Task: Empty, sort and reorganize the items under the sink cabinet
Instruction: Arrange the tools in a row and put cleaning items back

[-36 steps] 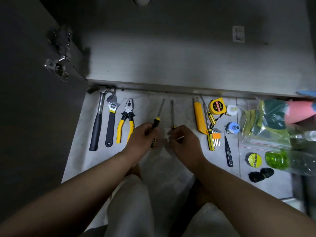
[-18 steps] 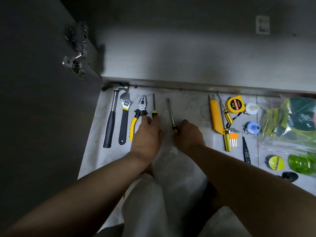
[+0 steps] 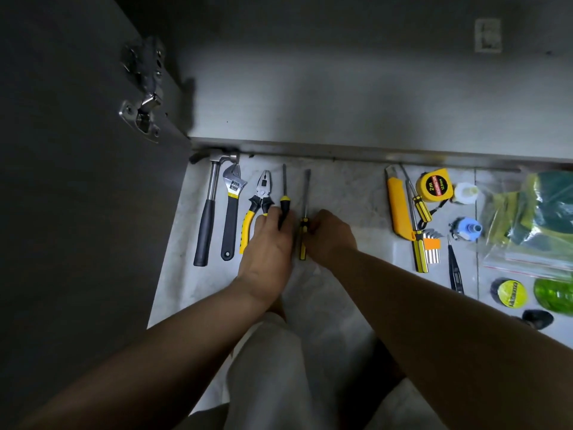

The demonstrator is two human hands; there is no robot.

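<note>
- Left hand (image 3: 269, 243) curls round the black screwdriver (image 3: 284, 200), its thin steel shaft pointing to twelve o'clock on the marbled floor (image 3: 347, 193).
- Right hand (image 3: 331, 237) seemingly pinches the striped screwdriver (image 3: 302, 248), which lies parallel at three o'clock.
- Yellow-handled pliers (image 3: 263, 193) lie at nine o'clock.

Two screwdrivers lie parallel on the floor, shafts pointing away from the person. The left hand (image 3: 269, 243) grips the black-handled screwdriver (image 3: 284, 193). The right hand (image 3: 331, 237) pinches the handle of the striped screwdriver (image 3: 305, 200), yellow and black. Left of the hands, pliers (image 3: 262, 193), adjustable wrench (image 3: 231, 212) and hammer (image 3: 207, 218) lie side by side. Well to the right lie a yellow utility knife (image 3: 397, 206) and a tape measure (image 3: 433, 185).
</note>
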